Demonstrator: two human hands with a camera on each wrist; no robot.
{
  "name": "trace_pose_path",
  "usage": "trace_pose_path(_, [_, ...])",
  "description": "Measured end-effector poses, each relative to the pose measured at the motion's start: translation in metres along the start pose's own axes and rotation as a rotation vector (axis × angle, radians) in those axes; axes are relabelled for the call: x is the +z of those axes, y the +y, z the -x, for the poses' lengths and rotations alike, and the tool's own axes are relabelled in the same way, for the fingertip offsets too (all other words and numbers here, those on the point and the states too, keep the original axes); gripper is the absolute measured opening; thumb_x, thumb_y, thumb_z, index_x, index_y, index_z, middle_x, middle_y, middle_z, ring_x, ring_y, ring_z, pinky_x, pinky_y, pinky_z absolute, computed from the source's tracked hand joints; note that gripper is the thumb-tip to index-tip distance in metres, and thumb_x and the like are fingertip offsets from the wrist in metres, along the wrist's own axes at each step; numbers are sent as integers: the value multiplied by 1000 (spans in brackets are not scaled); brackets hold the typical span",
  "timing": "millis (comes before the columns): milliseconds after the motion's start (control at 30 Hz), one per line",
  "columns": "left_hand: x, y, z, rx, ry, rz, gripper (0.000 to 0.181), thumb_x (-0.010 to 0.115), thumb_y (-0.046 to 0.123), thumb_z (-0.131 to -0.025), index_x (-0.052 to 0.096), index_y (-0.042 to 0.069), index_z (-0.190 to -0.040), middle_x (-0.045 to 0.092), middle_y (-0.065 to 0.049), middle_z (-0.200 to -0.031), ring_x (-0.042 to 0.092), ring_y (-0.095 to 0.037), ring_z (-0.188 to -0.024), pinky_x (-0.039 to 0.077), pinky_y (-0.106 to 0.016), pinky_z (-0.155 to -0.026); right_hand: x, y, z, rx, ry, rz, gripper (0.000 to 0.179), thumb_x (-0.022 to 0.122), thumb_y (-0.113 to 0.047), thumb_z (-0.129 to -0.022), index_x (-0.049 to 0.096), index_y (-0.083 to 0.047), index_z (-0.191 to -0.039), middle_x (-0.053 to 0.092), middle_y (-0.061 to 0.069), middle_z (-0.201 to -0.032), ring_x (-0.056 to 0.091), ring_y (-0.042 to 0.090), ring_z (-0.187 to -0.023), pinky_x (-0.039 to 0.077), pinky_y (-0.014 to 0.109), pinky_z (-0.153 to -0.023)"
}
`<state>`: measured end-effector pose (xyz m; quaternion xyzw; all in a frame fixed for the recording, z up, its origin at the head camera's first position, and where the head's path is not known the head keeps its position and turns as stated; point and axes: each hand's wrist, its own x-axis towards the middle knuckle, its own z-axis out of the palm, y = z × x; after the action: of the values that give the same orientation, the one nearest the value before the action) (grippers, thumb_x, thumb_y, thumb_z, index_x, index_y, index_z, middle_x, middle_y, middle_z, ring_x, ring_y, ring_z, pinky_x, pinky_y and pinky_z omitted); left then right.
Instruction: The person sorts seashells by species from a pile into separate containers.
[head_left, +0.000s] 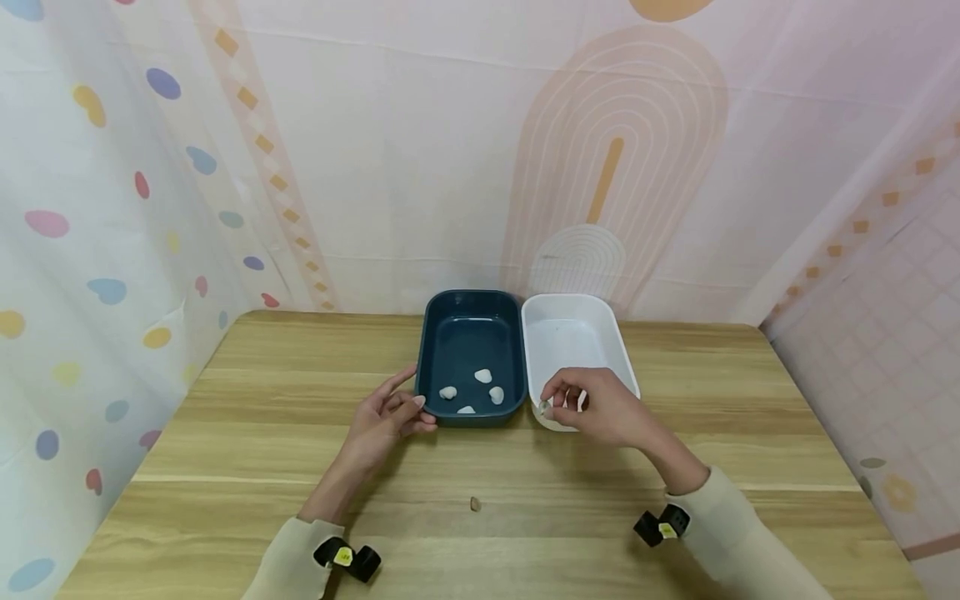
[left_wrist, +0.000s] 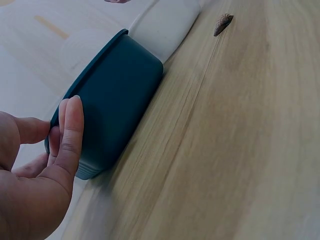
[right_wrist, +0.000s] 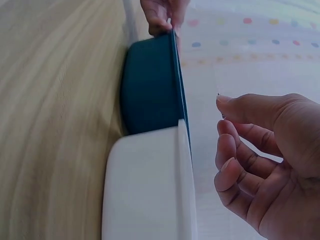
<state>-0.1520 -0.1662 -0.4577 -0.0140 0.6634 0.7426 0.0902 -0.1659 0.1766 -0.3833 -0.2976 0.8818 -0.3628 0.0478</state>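
Observation:
My left hand (head_left: 382,425) grips the near left corner of a dark teal tray (head_left: 432,342), thumb at the rim and fingers against the outer wall. Several whitish pebbles (head_left: 483,376) lie in this tray's near half. Over the near end of a white tray (head_left: 618,350), my right hand (head_left: 600,408) pinches a small greyish shell-like piece (head_left: 544,407) between thumb and index finger. Most of that piece is hidden by the fingertips. A small brown pointed shell (left_wrist: 222,24) lies on the table, in front of the trays.
The two trays stand side by side at the back of the wooden table (head_left: 562,533), close to a patterned cloth backdrop (head_left: 412,167). Cloth also hangs at both sides. A black wrist camera (head_left: 348,558) sits on the left sleeve, another (head_left: 662,525) by the right.

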Motion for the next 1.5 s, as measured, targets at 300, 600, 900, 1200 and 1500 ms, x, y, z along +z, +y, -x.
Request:
trace_pose_path(300, [-1, -1, 0, -5, 6, 6, 58, 55, 5, -105, 36, 17, -159, 64, -19, -105, 76, -18, -81, 66, -32, -85, -16, 11, -2, 36, 29, 11, 10, 79, -15, -91, 73, -17, -98, 66, -6, -84, 59, 10, -74, 54, 23, -66])
trace_pose_path(600, [-3, -2, -1, -12, 15, 4, 57, 55, 5, -106, 37, 18, -159, 65, -19, -105, 76, -19, -81, 66, -32, -85, -30, 22, -4, 85, 60, 25, 10, 76, -13, -92, 73, -16, -101, 67, -4, -85, 60, 13, -78, 52, 22, -66])
trace_pose_path(900, [-2, -2, -1, -7, 17, 7, 57, 54, 4, -105, 38, 17, -158, 64, -21, -106, 76, -18, -80, 66, -32, -84, -40, 33, -6, 140, 75, 31, 8, 76, -14, -93, 73, -15, -100, 66, 0, -86, 61, 15, -77, 52, 23, -62])
trace_pose_path(1200, [-1, -1, -1, -11, 15, 4, 58, 56, 6, -105, 37, 18, -159, 65, -18, -105, 76, -18, -82, 66, -32, -85, -48, 46, -10, 176, 88, 37, 7, 75, -14, -93, 72, -13, -99, 68, 2, -87, 62, 15, -79, 51, 23, -67])
trace_pose_path(1500, [-1, -1, 0, -9, 14, 18, 58, 55, 4, -105, 37, 17, -159, 66, -13, -101, 76, -18, -80, 66, -32, -85, -46, 57, -16, 215, 72, 49, 9, 76, -15, -92, 72, -10, -99, 67, 4, -87, 59, 17, -76, 49, 25, -65])
